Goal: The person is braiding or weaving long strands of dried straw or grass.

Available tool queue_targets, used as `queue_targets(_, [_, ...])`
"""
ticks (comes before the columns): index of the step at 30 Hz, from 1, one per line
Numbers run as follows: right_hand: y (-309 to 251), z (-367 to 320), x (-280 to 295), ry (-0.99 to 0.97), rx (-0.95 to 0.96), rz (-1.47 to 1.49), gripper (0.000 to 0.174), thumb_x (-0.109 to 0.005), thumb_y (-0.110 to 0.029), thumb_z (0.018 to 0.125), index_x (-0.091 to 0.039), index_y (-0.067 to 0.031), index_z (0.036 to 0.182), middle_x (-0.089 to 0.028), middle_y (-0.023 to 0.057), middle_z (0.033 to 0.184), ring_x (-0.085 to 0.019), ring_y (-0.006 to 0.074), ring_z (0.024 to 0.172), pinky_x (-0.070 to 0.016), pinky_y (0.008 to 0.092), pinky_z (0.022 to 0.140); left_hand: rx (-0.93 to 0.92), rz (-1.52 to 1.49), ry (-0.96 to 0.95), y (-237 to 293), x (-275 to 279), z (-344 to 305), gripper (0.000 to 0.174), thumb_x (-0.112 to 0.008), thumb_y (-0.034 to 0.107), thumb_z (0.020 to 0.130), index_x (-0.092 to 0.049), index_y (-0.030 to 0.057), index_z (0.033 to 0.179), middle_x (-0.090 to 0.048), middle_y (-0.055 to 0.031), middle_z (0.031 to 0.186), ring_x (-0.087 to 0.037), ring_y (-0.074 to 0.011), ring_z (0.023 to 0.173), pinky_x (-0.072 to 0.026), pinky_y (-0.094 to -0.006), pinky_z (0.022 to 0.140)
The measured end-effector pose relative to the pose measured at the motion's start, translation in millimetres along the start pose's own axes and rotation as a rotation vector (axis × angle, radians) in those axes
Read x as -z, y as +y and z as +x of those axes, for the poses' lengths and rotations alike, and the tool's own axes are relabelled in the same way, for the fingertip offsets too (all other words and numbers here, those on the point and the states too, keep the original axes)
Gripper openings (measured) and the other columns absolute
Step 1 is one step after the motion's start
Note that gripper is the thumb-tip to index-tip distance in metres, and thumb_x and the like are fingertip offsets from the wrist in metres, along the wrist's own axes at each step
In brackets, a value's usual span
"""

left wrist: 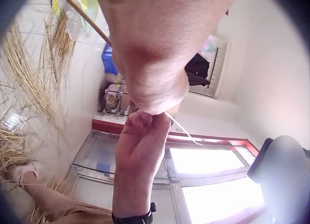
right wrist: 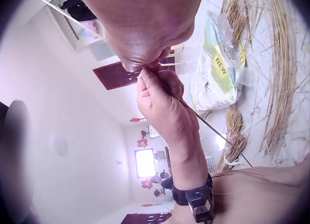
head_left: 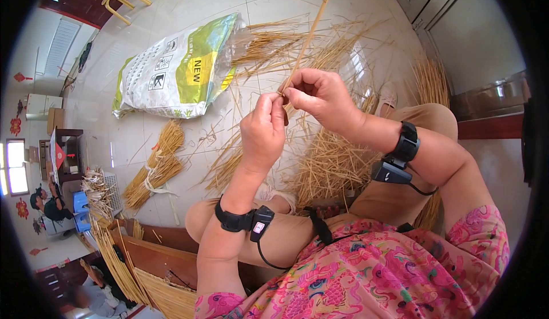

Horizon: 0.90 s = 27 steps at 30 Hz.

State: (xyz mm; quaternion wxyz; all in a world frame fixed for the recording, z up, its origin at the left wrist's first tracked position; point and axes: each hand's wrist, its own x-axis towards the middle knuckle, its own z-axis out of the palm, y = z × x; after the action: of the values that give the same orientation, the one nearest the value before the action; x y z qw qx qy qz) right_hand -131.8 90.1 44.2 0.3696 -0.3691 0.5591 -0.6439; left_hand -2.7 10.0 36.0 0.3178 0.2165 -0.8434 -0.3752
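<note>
In the head view, my left hand (head_left: pixel 263 127) and right hand (head_left: pixel 323 98) meet fingertip to fingertip over the floor. Between thumbs and curled fingers, both pinch a long tan straw stalk (head_left: pixel 311 33) that slants up past the top edge. The right wrist view shows a brown length of stalk (right wrist: pixel 218 129) running down from behind the left hand (right wrist: pixel 167 115). A pale thin end (right wrist: pixel 68 15) sticks out on the other side, behind the right hand (right wrist: pixel 145 30). The fingertips hide the exact spot where the stalk is held.
A white and green plastic sack (head_left: pixel 171 70) lies on the tiled floor, straw (head_left: pixel 274 41) spilling from its mouth. A tied straw bundle (head_left: pixel 157 161) lies below it. Loose straw (head_left: pixel 329 167) is heaped by my feet. At the left sits a person (head_left: pixel 51 204) beside blue stools (head_left: pixel 81 207).
</note>
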Motion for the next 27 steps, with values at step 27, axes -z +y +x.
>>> queue_targets(27, [-1.5, -0.9, 5.6, -0.133, -0.029, 0.189, 0.005, -0.055, -0.003, 0.083, -0.057, 0.0004, 0.080, -0.057, -0.0011, 0.068, -0.052, 0.0032, 0.065, -0.0445, 0.0204, 0.059, 0.274, -0.575, -0.355, 0.9, 16.7, 4.5, 0.022, -0.041, 0.017, 0.098, -0.051, 0.0021, 0.084, -0.053, -0.0022, 0.058, -0.049, -0.0073, 0.052, -0.0396, -0.0219, 0.049])
